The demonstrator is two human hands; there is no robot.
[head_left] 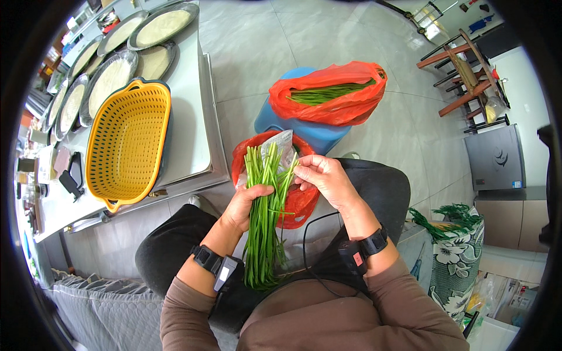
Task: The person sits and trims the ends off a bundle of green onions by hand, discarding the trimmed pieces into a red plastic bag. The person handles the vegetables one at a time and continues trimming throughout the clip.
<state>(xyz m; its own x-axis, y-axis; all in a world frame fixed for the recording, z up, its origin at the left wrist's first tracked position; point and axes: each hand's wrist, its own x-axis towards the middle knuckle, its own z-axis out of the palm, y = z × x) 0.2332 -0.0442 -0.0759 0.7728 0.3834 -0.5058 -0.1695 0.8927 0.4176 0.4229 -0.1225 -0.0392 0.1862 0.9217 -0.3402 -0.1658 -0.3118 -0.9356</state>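
Observation:
A thick bunch of green garlic chives (264, 232) hangs over my lap, its pale cut ends pointing away from me. My left hand (246, 202) grips the bunch near its upper part, thumb across the stalks. With thumb and fingertips my right hand (322, 177) pinches the ends of a few stalks at the bunch's right side. Beneath both hands is a red plastic bag (302, 206), open at the top, with a whitish printed wrapper (281, 147) in it. Beyond it, a second red plastic bag (333, 112) holds more chives (331, 94).
The second bag rests on a blue plastic stool (287, 129). On the table (191, 145) at left stand a yellow colander basket (127, 145) and several round trays (164, 27) with pale contents. A black cable (306, 237) crosses my lap. A wooden chair (472, 79) lies at far right.

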